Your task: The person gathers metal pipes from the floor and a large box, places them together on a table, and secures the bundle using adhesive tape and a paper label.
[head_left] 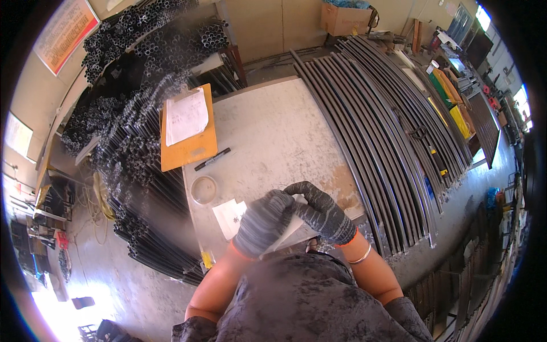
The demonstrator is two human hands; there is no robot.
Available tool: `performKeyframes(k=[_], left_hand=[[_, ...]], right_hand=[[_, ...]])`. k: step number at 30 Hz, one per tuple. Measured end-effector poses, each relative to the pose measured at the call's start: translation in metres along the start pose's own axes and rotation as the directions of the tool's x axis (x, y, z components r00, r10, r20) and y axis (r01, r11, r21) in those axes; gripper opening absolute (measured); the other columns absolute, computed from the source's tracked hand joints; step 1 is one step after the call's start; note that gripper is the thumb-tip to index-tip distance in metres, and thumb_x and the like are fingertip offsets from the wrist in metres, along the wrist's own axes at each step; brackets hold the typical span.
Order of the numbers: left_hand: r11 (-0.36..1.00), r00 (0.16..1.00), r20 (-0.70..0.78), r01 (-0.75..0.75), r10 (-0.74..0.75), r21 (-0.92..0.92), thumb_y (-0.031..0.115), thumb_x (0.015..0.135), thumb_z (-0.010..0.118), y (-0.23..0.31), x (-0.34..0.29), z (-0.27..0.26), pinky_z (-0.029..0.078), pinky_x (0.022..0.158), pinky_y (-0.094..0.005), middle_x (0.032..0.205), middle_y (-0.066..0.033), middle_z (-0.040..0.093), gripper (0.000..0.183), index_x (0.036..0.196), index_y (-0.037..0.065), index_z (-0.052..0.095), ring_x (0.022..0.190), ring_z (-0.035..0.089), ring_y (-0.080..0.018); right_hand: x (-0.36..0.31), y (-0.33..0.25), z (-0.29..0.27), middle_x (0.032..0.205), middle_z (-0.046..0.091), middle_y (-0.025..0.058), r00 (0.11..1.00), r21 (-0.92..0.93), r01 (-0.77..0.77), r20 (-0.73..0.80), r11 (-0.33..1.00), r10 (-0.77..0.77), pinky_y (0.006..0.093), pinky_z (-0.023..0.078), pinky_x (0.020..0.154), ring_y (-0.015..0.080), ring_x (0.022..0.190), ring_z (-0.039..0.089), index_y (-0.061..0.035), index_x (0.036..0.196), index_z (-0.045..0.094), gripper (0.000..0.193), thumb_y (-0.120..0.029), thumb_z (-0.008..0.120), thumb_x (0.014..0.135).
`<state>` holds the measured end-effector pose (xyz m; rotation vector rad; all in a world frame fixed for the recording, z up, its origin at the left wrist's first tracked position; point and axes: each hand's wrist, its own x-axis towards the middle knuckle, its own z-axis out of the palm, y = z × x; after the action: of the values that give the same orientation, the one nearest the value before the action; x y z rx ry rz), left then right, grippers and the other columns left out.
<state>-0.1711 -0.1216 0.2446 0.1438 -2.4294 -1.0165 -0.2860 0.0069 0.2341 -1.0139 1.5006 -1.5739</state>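
We have both gloved hands drawn together over the near edge of the surface (259, 131), the left hand (263, 223) against the right hand (326, 216). The fingers of both are curled inward, not spread; we cannot tell what their hidden tips pinch. A white sheet (288, 233), probably paper, shows between and below the gloves.

The step in hand looks like working that sheet at close quarters, perhaps folding or peeling it. As we judge it, the next move calls for a light, precise pinch, since thick knit gloves could crumple or drop something so thin.

Just left of our left hand lie loose white papers (227, 218), with a black marker (212, 159) and an orange clipboard (183, 158) farther off. Dark metal tubes (364, 142) lie to the right.
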Motion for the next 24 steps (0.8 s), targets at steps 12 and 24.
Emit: performKeyframes(k=[12, 24], left_hand=[[0.871, 0.916, -0.261, 0.158, -0.305, -0.465, -0.008, 0.082, 0.059, -0.011, -0.001, -0.032, 0.049, 0.062, -0.0273, 0.081, -0.0043, 0.056, 0.013, 0.087, 0.004, 0.057, 0.07, 0.057, -0.0139], [0.896, 0.998, -0.064, 0.043, -0.017, 0.441, 0.018, 0.064, 0.079, -0.025, -0.012, -0.056, 0.032, 0.105, -0.0413, 0.124, -0.0132, 0.052, 0.064, 0.12, 0.004, 0.052, 0.116, 0.047, -0.0306]], right_hand=[[-0.002, -0.006, -0.009, 0.084, 0.059, 0.0079, 0.999, -0.362, -0.013, -0.039, 0.932, -0.001, 0.0299, 0.046, 0.072, 0.0146, 0.078, 0.055, -0.002, 0.092, 0.056, 0.013, -0.007, 0.063, 0.083], [-0.001, 0.004, -0.039, 0.079, 0.063, 0.0134, 0.988, -0.503, 0.13, -0.009, 0.854, -0.156, 0.0348, 0.049, 0.066, 0.0253, 0.072, 0.062, -0.0006, 0.091, 0.057, 0.012, -0.004, 0.063, 0.081]])
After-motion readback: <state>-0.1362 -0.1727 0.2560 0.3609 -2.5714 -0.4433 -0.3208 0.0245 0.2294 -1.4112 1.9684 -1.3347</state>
